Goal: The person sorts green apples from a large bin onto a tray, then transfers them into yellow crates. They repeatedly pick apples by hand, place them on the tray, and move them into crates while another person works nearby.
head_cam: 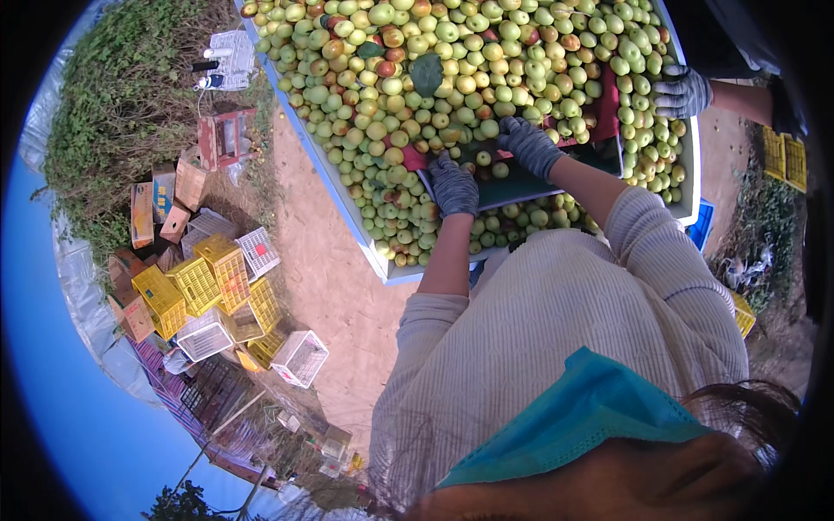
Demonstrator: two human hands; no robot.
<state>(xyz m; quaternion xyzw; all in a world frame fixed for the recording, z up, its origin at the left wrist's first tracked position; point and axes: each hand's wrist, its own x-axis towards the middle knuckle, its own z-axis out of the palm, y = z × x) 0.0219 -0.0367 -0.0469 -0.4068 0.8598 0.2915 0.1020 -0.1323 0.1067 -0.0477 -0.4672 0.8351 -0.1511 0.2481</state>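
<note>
A heap of small green-yellow fruits (449,39), some blushed red-brown, fills a large white-walled bin (332,195) before me. Sunk among them is a dark green tray (521,185) with red cloth (609,104) along parts of its edge. My left hand (454,187), in a grey striped glove, lies at the tray's left edge; its fingertips are partly hidden. My right hand (531,146), gloved alike, reaches over the tray with its fingers against fruits at the far side. A few loose fruits (500,170) lie in the tray between my hands.
A co-worker's gloved hand (683,91) rests at the bin's right side. Left of the bin runs bare dirt ground (326,273), with stacked yellow crates (195,283), white crates (300,358) and cardboard boxes (143,215) beyond. A blue crate (700,225) stands by the right corner.
</note>
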